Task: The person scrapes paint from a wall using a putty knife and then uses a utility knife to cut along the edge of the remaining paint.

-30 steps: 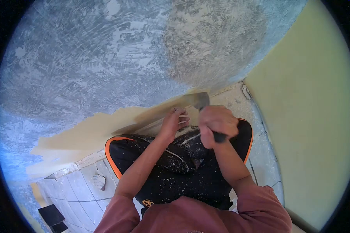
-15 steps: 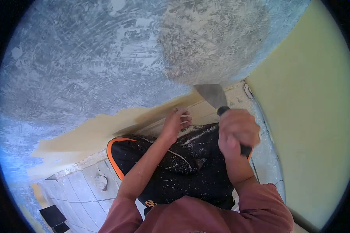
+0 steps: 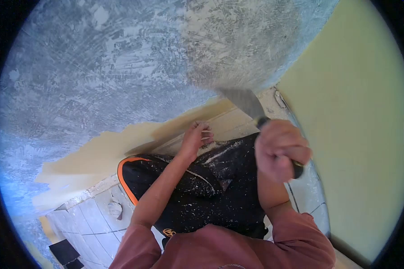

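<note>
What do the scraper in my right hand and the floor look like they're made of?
Scraper blade: probably metal, dull grey, thin and flat. Its handle: black, perhaps plastic or rubber; your right hand hides most. Floor: likely ceramic tile, pale and smooth, with straight dark joints.

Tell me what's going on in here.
The person's right hand grips a scraper, its blade slanting toward a patchy grey wall; blur hides whether they touch. The left hand, with nothing visible in it, is near the wall's foot. Below the grey, a yellowish strip shows along a ragged edge. Pale specks dot the black trousers.
</note>
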{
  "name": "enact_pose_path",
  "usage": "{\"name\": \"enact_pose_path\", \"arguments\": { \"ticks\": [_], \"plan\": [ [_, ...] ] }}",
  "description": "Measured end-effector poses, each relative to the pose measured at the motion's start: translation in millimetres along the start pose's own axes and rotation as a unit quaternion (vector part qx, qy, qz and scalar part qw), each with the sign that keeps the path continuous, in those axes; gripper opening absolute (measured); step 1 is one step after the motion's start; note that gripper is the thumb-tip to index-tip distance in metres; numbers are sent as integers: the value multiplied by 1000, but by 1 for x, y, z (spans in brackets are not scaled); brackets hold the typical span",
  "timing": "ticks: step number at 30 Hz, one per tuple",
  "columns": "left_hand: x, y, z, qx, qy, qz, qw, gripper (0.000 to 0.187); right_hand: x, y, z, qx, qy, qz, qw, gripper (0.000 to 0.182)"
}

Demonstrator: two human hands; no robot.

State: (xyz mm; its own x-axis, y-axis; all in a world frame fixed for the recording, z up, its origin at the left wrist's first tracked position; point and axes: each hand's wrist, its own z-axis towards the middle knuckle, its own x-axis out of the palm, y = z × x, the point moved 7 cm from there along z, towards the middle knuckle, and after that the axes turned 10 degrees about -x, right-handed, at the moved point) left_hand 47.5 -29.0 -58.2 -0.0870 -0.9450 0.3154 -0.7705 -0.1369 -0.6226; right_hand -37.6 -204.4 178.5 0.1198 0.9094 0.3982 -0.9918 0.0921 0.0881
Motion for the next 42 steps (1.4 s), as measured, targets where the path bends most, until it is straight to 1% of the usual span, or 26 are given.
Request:
{"name": "enact_pose_path", "arguments": {
  "ticks": [3,4,5,6,7,8,9,11,13,14,15,16,17,18,19,21,23,25,26,27,29,30,32,39,41,42],
  "plan": [
    [-4,-8,-3,5,-15,-1,1000,16,-14,6,4,41,-48,46,997,17],
    [-3,-9,-5,5,-16,-7,1000,17,-8,0,-1,74,58,-120,988,17],
    [-2,-8,-4,4,-14,-7,1000,17,-7,-9,-12,104,163,-283,940,17],
    [-1,-8,-2,9,-9,-7,1000,16,-10,-47,-72,224,409,-395,791,14],
    [0,-8,-1,13,-4,-4,1000,16,-9,-53,-74,226,407,-400,789,14],
    [3,-7,0,11,-1,3,1000,16,-12,-51,-62,217,199,-246,923,14],
    [3,-7,0,5,-6,11,1000,17,-24,-48,-56,186,-25,-68,980,13],
    [-1,-7,-1,1,-15,16,1000,17,-24,-29,-29,145,-14,-88,985,16],
    [-1,-6,-2,1,-5,3,1000,18,-19,-14,-10,135,-86,98,982,21],
    [-1,-4,-2,-1,-3,-1,1000,18,-21,-24,-38,134,108,-329,929,26],
    [1,-4,-2,2,4,2,1000,19,-17,-30,-39,135,111,-332,927,26],
    [3,-6,-2,7,13,10,1000,19,-14,-38,-39,144,30,-173,974,28],
    [5,-8,0,10,14,13,1000,19,-14,-48,-38,145,-52,-4,988,29],
    [4,-5,0,6,4,14,1000,19,-16,-44,-32,80,-9,-23,996,11],
    [1,-6,-1,4,-8,17,1000,18,-21,-37,-26,79,-13,-20,997,11],
    [-2,-10,-2,7,-13,13,1000,18,-19,-19,-7,87,-10,80,993,9],
    [0,-4,-3,-1,-12,3,1000,18,-5,-46,-39,111,-7,71,991,8],
    [5,-9,-4,16,3,1,1000,17,-24,-80,-90,282,-99,-10,954,10],
    [4,-9,-3,16,4,8,1000,17,-26,-69,-83,222,-93,-47,969,10],
    [2,-9,-1,14,-2,13,1000,17,-38,-62,-83,233,-169,-59,956,9],
    [-4,-8,-1,10,-10,9,1000,17,-20,-42,-25,108,-95,157,977,9],
    [-5,-9,-3,10,-6,2,1000,17,-18,-46,-29,111,-91,157,977,9],
    [3,-5,-3,5,4,-9,1000,18,-20,-55,-44,148,-86,57,984,9],
    [-2,-6,-3,2,-6,6,1000,19,-19,-43,-34,97,-40,48,993,6],
    [6,-6,-2,5,-1,9,1000,19,-14,-65,-60,182,-19,-68,981,6],
    [8,-6,-2,3,-7,20,1000,18,-16,-61,-60,151,-16,-104,983,10]
  ]
}}
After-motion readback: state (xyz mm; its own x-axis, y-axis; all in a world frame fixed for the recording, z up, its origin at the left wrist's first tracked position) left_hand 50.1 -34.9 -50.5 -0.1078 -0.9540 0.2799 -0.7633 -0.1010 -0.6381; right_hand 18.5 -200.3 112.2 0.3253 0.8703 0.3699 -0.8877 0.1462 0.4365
